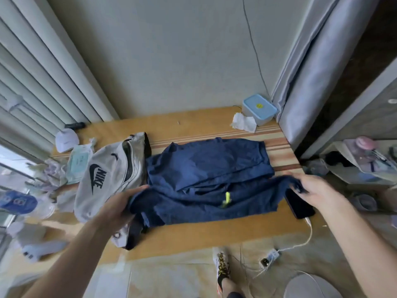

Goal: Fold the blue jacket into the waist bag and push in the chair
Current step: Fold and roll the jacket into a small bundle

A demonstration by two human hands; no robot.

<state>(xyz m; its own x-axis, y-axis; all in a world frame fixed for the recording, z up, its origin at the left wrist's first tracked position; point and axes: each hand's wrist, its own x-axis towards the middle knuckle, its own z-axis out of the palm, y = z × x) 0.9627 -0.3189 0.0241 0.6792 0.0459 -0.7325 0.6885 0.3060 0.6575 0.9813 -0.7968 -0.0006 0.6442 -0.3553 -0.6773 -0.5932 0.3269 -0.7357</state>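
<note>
both hands pinch the near corners of the blue jacket, left hand beside the grey waist bag, right hand opposite, likely to fold it narrower on the table.

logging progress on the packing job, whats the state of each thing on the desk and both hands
dark blue jacket: partly folded, flat on the desk
grey Nike waist bag: main zip open, lying left of the jacket
blue-lidded plastic box: lid on
black phone: cable plugged in
left hand: gripping the jacket's left edge
right hand: gripping the jacket's right edge
</note>
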